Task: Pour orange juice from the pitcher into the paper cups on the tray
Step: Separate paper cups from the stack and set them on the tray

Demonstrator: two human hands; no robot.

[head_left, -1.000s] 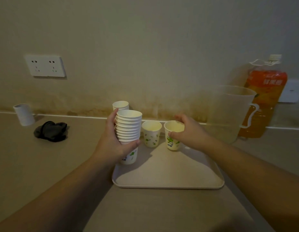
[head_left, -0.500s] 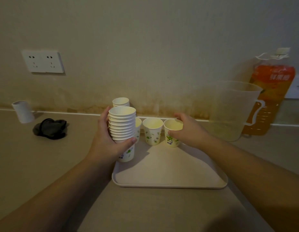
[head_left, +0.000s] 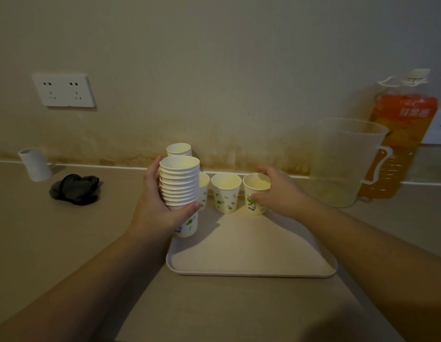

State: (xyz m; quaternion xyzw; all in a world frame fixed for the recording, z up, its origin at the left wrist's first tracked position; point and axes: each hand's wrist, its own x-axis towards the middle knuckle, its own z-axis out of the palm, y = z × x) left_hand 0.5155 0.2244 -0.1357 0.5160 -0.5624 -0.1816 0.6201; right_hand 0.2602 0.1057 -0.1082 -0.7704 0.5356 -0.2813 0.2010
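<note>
My left hand (head_left: 160, 208) grips a stack of white paper cups (head_left: 180, 186) above the left end of a beige tray (head_left: 251, 270). Three single cups stand in a row at the tray's far edge: one partly hidden behind the stack (head_left: 204, 191), a middle cup (head_left: 226, 193), and a right cup (head_left: 256, 193). My right hand (head_left: 278, 191) holds the right cup by its side. A clear plastic pitcher (head_left: 343, 164) stands right of the tray and looks empty. Behind it stands a big bottle of orange juice (head_left: 399, 134).
Another short stack of cups (head_left: 179, 149) stands at the wall behind the held stack. A dark crumpled cloth (head_left: 75, 186) and a white roll (head_left: 34, 164) lie at the left on the counter. A wall socket (head_left: 64, 90) is at upper left.
The view has shifted slightly; the stack in my left hand has risen a little, showing the third cup behind it. My right hand stays on the right cup.
</note>
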